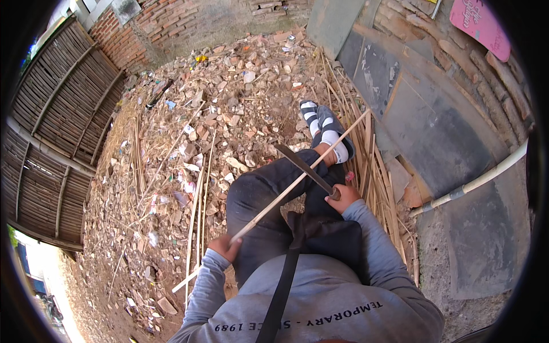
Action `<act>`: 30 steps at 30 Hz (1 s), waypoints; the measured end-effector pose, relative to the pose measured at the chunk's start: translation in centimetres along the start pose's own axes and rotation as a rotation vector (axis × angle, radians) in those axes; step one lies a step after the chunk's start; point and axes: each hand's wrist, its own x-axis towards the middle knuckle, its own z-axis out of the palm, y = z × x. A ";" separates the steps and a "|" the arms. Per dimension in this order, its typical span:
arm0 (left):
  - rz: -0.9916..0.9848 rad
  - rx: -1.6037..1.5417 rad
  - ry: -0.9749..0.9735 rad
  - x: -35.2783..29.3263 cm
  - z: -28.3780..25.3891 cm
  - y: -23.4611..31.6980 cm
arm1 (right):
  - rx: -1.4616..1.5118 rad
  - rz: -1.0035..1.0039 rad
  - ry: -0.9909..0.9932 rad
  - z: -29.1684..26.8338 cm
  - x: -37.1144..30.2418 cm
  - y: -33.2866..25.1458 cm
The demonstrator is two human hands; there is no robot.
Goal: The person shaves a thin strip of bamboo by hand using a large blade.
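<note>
A long, pale bamboo strip slants across my lap, from beside my left hip to above my feet. My left hand is closed around it near its lower end. In my right hand is the handle of a machete, its dark blade pointing up and to the left. Blade and strip cross over my legs; whether they touch I cannot tell. Under them are my dark trousers and my crossed feet in striped socks. A dark bag with a black strap rests at my waist.
Split bamboo strips lie in a bundle along my right side, and several thinner ones on my left. Rubble covers the ground. A bamboo-slat panel stands far left, a brick wall behind, grey sheets at right.
</note>
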 end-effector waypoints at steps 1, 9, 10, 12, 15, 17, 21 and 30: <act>-0.001 0.001 -0.002 0.0 0.0 0.0 | -0.005 -0.006 0.005 0.0 0.0 0.0; 0.008 0.020 0.021 0.0 0.4 -0.4 | -0.005 -0.015 -0.001 0.0 -0.1 0.3; 0.007 0.020 0.020 0.0 0.4 -0.4 | -0.001 -0.013 -0.001 0.1 -0.1 0.3; 0.026 0.025 0.026 0.0 0.5 -0.5 | 0.002 -0.010 -0.002 0.0 -0.1 0.2; 0.015 0.021 0.018 0.0 0.4 -0.5 | -0.017 0.000 -0.016 -0.1 -0.1 0.0; 0.004 0.028 0.016 0.0 0.6 -0.7 | -0.011 0.006 -0.019 -0.2 -0.2 0.0; 0.000 0.012 0.020 -0.1 0.5 -0.8 | -0.024 0.011 -0.032 -0.1 -0.1 0.1; -0.050 0.003 -0.004 -0.1 0.8 -0.9 | -0.068 0.008 -0.163 -1.9 -0.9 -1.9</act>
